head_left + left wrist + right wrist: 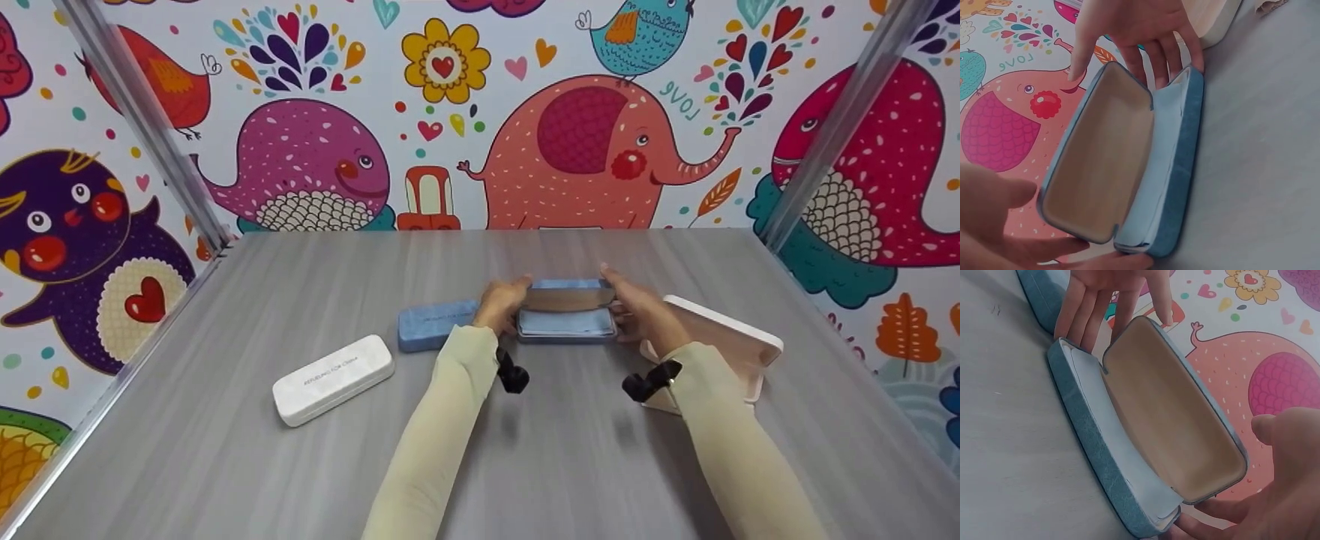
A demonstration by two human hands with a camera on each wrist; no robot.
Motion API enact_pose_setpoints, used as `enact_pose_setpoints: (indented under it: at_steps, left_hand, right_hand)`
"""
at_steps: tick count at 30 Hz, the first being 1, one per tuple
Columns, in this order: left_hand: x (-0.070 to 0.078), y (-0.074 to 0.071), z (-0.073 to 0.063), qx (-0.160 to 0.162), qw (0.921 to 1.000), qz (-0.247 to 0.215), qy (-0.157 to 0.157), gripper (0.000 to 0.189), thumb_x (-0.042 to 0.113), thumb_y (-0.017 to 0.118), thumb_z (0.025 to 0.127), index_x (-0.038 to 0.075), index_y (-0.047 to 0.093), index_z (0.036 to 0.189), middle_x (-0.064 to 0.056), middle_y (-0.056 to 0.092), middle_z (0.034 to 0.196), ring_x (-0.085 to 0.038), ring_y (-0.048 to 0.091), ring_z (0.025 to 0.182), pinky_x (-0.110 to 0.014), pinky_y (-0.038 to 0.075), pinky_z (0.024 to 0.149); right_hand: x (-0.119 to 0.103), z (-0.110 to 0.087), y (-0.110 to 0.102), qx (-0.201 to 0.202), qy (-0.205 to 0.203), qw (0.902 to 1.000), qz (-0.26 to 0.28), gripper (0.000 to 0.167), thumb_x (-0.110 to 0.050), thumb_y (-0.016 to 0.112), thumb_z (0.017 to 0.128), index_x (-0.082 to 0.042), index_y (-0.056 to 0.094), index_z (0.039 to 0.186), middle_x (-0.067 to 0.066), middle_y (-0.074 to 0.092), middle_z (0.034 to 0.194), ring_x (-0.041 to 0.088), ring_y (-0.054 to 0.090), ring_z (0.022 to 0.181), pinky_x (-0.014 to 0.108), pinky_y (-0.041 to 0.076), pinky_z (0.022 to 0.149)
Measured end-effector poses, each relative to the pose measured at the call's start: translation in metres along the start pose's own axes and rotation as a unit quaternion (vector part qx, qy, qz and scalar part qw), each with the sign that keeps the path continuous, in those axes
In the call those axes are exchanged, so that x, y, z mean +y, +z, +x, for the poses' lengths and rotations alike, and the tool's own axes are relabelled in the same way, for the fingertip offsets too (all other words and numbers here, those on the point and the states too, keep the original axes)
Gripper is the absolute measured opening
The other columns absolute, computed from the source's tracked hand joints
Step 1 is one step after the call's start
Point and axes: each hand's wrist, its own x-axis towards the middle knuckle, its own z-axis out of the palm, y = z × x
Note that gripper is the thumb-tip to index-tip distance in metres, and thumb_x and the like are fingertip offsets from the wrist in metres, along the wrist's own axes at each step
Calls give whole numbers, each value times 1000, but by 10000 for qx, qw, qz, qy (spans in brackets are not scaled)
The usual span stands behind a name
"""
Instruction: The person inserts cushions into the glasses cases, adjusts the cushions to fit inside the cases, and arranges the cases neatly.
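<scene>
An open blue glasses case sits on the table between my two hands, its lid tipped up and its tan lining showing. Folded inside the base lies a light blue cloth. My left hand is at the case's left end, fingers extended against it and thumb near the lid. At the opposite end is my right hand, its fingers also fairly straight along the side and its thumb raised beside the lid. In both wrist views the fingertips meet the ends of the case.
Left of the hands lies a closed blue glasses case, partly behind the left wrist. A closed white glasses case rests farther left. An open white case with pinkish lining stands to the right, partly behind the right arm. A patterned wall backs the table.
</scene>
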Motion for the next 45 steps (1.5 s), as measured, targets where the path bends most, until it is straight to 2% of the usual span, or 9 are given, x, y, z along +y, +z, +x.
enact_pose_setpoints:
  at_steps: [3,8,14,19,22,29,33,37,45]
  left_hand:
    - [0,1,1,47,9999,73,75,58,41,52,103,-3,52,140,-23,57,138,-44,63,114,-51,61,83]
    - [0,0,1,-9,9999,23,133,59,40,51,103,-2,48,144,-22,52,145,-44,57,127,-56,57,92]
    - [0,1,0,-53,9997,-32,246,60,42,52,102,0,48,145,-21,52,145,-41,56,129,-56,55,96]
    - [-2,3,-2,223,9976,352,558,56,45,59,99,-4,62,125,-17,65,123,-30,65,105,-47,59,87]
    - [-4,4,-3,383,9958,488,666,52,44,62,98,-6,66,114,-15,65,107,-25,61,90,-42,59,84]
    - [-6,5,-3,478,9958,383,674,53,39,67,96,-6,63,122,-15,67,113,-22,57,93,-40,57,89]
    - [-5,6,-3,565,9944,518,727,39,39,68,95,0,65,100,-6,58,89,-20,54,83,-32,51,73]
    - [-5,7,-4,661,9931,612,755,37,38,70,94,8,55,80,-1,46,75,-17,50,73,-28,42,62]
    - [-6,6,-6,810,9922,510,797,39,36,73,92,10,51,74,-1,42,72,-17,49,71,-29,43,60]
  right_hand:
    - [1,0,1,102,40,9999,-3,98,-75,42,92,-4,21,156,21,30,154,36,37,140,53,40,115]
    - [0,-1,2,41,-23,10000,22,94,-71,42,95,-4,20,157,22,29,154,37,37,139,52,40,115]
    - [2,-6,-2,-66,-68,9999,-56,99,-76,50,88,-6,29,154,19,32,152,36,38,133,54,38,117]
    - [1,-4,-7,-239,-119,9992,-289,80,-71,47,93,-5,42,138,13,41,126,31,44,119,48,44,109]
    - [0,1,-10,-434,-210,9977,-485,69,-65,43,98,-4,43,131,9,41,111,26,46,108,41,48,99]
    - [2,6,-11,-650,-223,9963,-508,65,-58,41,102,-2,39,135,8,40,109,24,47,107,40,49,101]
    - [2,7,-11,-590,-203,9967,-513,62,-57,43,102,-3,41,132,8,41,108,23,47,107,36,47,97]
    - [1,6,-11,-530,-191,9969,-549,58,-55,43,102,-3,43,129,6,43,105,20,47,103,31,46,91]
    - [-2,6,-10,-446,-97,9983,-358,44,-50,46,103,-7,49,113,0,47,88,11,50,82,25,50,79]
